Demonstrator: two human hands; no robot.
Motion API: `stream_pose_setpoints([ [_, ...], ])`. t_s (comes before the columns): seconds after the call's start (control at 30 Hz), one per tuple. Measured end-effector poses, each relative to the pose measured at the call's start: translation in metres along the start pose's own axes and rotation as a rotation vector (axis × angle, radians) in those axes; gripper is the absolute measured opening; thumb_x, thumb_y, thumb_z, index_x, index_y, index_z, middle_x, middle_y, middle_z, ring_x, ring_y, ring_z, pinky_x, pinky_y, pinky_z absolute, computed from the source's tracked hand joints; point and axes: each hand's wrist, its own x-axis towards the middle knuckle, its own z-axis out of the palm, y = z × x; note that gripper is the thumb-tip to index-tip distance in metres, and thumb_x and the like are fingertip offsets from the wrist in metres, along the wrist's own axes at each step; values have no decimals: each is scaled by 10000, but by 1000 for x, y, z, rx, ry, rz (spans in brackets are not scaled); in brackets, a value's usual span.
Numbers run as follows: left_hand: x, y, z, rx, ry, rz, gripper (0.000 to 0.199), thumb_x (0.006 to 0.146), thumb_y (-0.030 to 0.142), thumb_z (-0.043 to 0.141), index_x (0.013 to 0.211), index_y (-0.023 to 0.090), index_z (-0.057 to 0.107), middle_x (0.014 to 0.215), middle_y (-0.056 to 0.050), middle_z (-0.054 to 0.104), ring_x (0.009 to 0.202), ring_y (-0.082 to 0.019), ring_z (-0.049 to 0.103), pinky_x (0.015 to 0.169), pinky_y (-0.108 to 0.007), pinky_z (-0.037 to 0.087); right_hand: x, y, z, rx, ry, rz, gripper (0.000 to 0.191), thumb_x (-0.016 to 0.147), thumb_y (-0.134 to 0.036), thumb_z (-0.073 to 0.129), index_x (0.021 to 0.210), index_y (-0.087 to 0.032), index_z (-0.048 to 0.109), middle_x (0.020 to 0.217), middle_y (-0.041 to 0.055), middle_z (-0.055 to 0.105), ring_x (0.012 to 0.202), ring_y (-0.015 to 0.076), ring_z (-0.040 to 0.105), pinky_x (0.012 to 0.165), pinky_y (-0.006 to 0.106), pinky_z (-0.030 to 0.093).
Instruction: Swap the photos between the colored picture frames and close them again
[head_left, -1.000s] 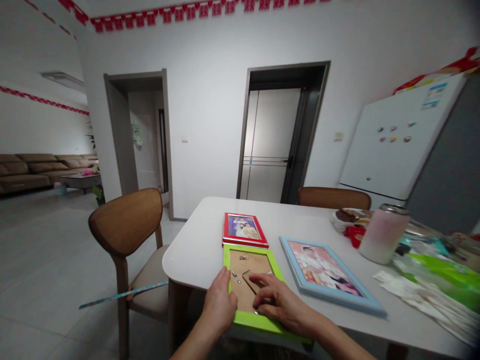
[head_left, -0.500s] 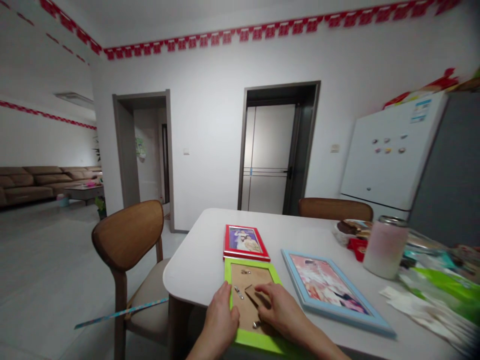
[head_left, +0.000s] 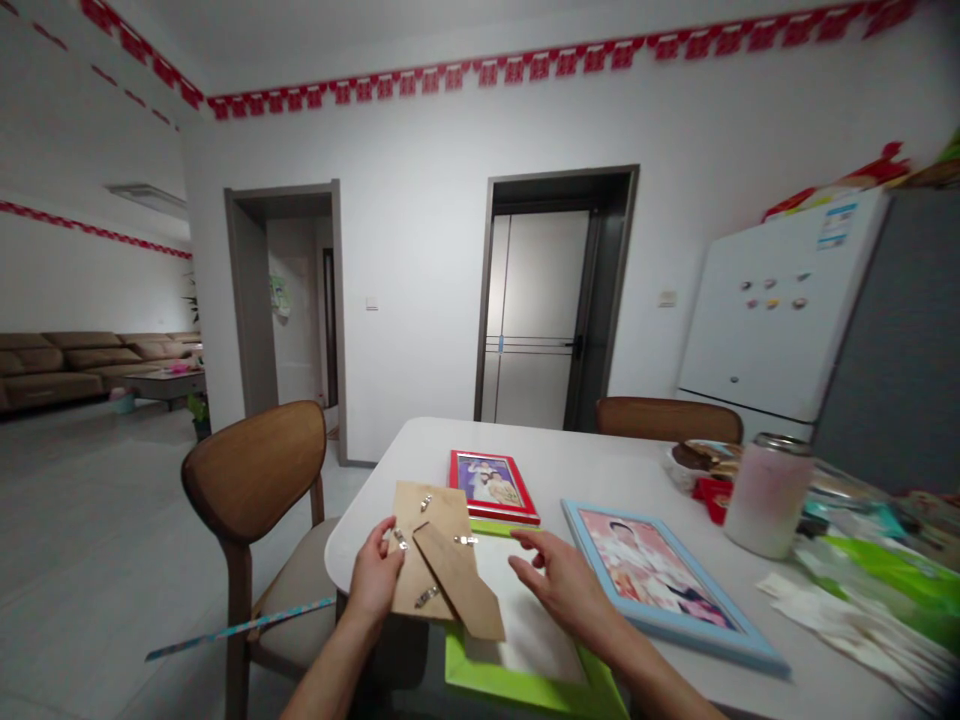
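Note:
In my left hand [head_left: 377, 570] is the brown backing board [head_left: 426, 590] of a picture frame, held by its left edge and raised above the table. Metal clips sit near its edges, and a folding stand [head_left: 469, 590] hangs from it. Below lies the green picture frame [head_left: 517, 685], face down, with a white sheet [head_left: 529, 630] showing inside it. My right hand [head_left: 559, 580] hovers over the frame's right side, fingers apart and holding nothing. Beyond the green frame, a red picture frame [head_left: 493, 488] lies face up. To the right rests a light blue picture frame [head_left: 667, 580], also face up.
A pink and white tumbler [head_left: 771, 500] stands on the table's right side. Near it are a green plastic bag [head_left: 900, 580], crumpled tissues [head_left: 832, 610] and a red packet [head_left: 712, 497]. A wooden chair [head_left: 259, 500] stands left of the table; another chair [head_left: 667, 418] is at the far side.
The backing board has come out of the green frame and moved left in my left hand, its stand swung out. The white sheet is now exposed. My right hand has let go of the stand.

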Motion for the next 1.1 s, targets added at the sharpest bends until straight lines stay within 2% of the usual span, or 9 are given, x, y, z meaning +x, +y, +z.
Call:
stream_pose_setpoints([
  [0.2, 27, -22, -51, 200, 31, -57, 423, 687, 25, 447, 1101, 105, 429, 630, 19, 619, 555, -108, 597, 482, -163, 422, -26, 58, 3, -276, -118, 170, 452, 693, -293, 440, 1077, -65, 510, 1007, 171, 585, 892, 248, 549, 791, 331, 382],
  [0.33, 39, -25, -65, 429, 36, -19, 400, 641, 42, 501, 1034, 112, 496, 591, 27, 595, 588, -141, 591, 545, -205, 429, -33, 58, 5, -288, -175, 215, 507, 670, -218, 426, 1139, -26, 437, 1012, 191, 586, 903, 258, 553, 789, 323, 380],
  [0.4, 38, -19, -65, 523, 46, 41, 426, 613, 49, 527, 1032, 117, 503, 733, -20, 624, 743, -178, 591, 677, -250, 430, -31, 55, 4, -266, -157, 239, 531, 648, -193, 423, 1142, 0, 424, 996, 203, 589, 890, 264, 556, 784, 328, 380],
  [0.47, 28, -8, -56, 583, 54, 129, 454, 606, 56, 528, 1056, 112, 493, 965, -85, 591, 961, -213, 516, 844, -297, 360, -28, 53, 0, -180, -126, 287, 560, 622, -191, 430, 1135, 33, 419, 993, 217, 583, 877, 265, 557, 785, 327, 378],
  [0.57, -7, 6, -20, 604, 0, 268, 455, 645, 96, 510, 1097, 117, 469, 1150, -99, 493, 1116, -201, 386, 963, -306, 245, -27, 44, -9, 167, -81, 451, 620, 610, -184, 400, 1188, 32, 351, 890, 173, 621, 752, 220, 590, 702, 298, 414],
  [0.67, -55, 18, 32, 543, -231, 427, 509, 642, 190, 578, 1134, 172, 452, 1199, -60, 465, 1132, -184, 368, 978, -297, 252, -30, 26, -20, 679, -52, 606, 673, 632, -202, 368, 1282, -96, 229, 791, 73, 644, 611, 165, 595, 582, 263, 433],
  [0.73, -80, 26, 62, 476, -428, 488, 621, 587, 234, 647, 1163, 149, 430, 1245, -99, 415, 1140, -228, 355, 969, -341, 279, -33, 11, -26, 933, -64, 602, 713, 637, -218, 408, 1306, -187, 164, 769, 24, 642, 564, 148, 584, 547, 256, 431],
  [0.8, -95, 34, 82, 459, -490, 527, 676, 544, 274, 695, 1156, 141, 440, 1241, -118, 413, 1132, -258, 353, 961, -379, 289, -34, 0, -30, 1034, -74, 558, 757, 632, -234, 478, 1308, -233, 138, 716, -8, 635, 523, 140, 569, 522, 253, 425],
  [1.1, -90, 58, 83, 550, -391, 720, 423, 675, 231, 582, 1080, 167, 477, 997, -90, 552, 914, -236, 487, 817, -366, 415, -28, -11, -31, 949, -92, 466, 774, 652, -330, 518, 1312, -183, 140, 745, 34, 643, 620, 176, 602, 597, 293, 457],
])
